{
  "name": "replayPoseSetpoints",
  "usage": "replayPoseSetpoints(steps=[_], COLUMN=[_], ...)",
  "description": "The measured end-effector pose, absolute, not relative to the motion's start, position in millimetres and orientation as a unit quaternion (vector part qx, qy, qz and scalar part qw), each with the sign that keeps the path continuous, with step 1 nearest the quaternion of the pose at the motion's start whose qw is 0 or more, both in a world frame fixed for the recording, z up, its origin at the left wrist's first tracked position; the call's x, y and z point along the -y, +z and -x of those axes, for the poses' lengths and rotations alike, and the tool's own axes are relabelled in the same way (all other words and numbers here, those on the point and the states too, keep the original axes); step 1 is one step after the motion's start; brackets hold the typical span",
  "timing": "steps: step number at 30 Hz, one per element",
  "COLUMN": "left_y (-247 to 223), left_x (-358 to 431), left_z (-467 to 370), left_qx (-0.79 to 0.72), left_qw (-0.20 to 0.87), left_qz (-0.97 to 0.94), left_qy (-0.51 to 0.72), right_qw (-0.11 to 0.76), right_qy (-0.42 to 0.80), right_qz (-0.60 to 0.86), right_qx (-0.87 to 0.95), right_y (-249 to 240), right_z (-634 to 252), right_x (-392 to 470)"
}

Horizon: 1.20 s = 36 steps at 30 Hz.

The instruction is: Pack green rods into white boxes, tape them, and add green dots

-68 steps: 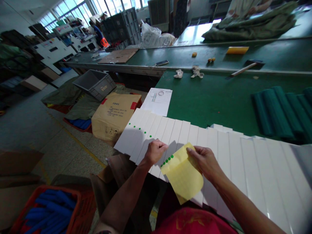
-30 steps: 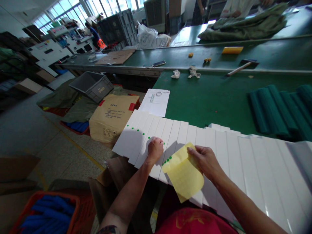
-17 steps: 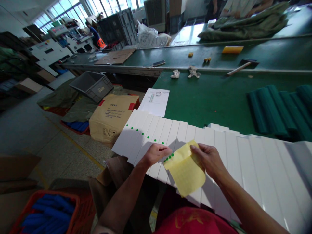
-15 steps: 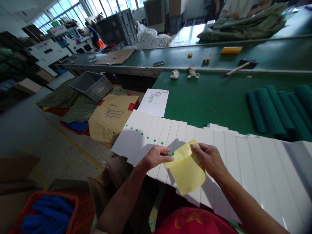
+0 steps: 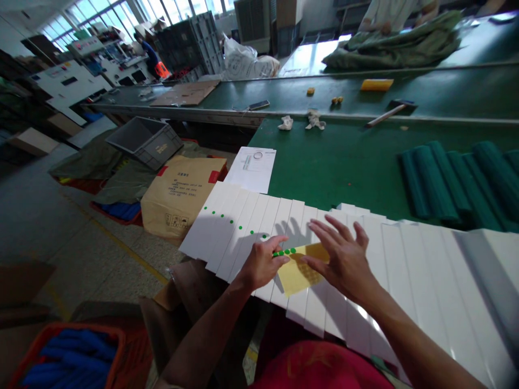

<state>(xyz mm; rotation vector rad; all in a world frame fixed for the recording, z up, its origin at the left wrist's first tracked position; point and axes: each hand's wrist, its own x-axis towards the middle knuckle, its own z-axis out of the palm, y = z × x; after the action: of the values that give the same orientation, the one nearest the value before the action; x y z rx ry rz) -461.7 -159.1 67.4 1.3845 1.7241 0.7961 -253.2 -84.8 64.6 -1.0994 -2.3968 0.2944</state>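
Note:
A yellow sheet of green dot stickers (image 5: 292, 282) is pinched at its left edge by my left hand (image 5: 259, 265). Several green dots show along the sheet's upper edge, beside my fingertips. My right hand (image 5: 344, 256) is spread over the sheet's right part, fingers apart, with the thumb over the paper; whether the thumb touches it I cannot tell. Beneath both hands lies a long row of overlapping white flat pieces (image 5: 409, 281), which look like cartons or cards. Those at the left end each carry one green dot (image 5: 231, 222).
Printed white paper (image 5: 251, 168) lies beyond the row's left end. Dark green rolls (image 5: 438, 181) rest on the green table at right. A brown paper sack (image 5: 182, 197) and grey crate (image 5: 146, 140) stand left; a red basket (image 5: 117, 351) holds blue pieces. Another person handles green cloth (image 5: 393, 46).
My right hand has let go of the yellow sheet and opened its fingers above it. My left hand now grips the sheet's edge, where more green dots show. The view has shifted slightly.

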Motion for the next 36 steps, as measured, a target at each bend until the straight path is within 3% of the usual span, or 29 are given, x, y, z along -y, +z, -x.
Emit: replayPoseSetpoints(steps=[5,16,27,36], left_y=[73,72,69,66], left_x=[153,141,138,155], left_z=[451,452,453,453], left_qx=[-0.670,-0.652,-0.617,-0.586], left_qw=[0.382,0.356,0.360,0.292], left_qz=[-0.551,-0.607,-0.628,-0.678], left_qy=[0.318,0.282,0.308,0.335], right_qw=[0.167,0.150,0.129,0.101], right_qy=[0.191,0.435,0.490,0.477], right_qz=[0.429,0.436,0.457,0.488], right_qx=[0.867,0.773,0.731,0.724], right_y=[67,66,62,52], right_z=[256,260,267,270], right_x=[86,75,79,84])
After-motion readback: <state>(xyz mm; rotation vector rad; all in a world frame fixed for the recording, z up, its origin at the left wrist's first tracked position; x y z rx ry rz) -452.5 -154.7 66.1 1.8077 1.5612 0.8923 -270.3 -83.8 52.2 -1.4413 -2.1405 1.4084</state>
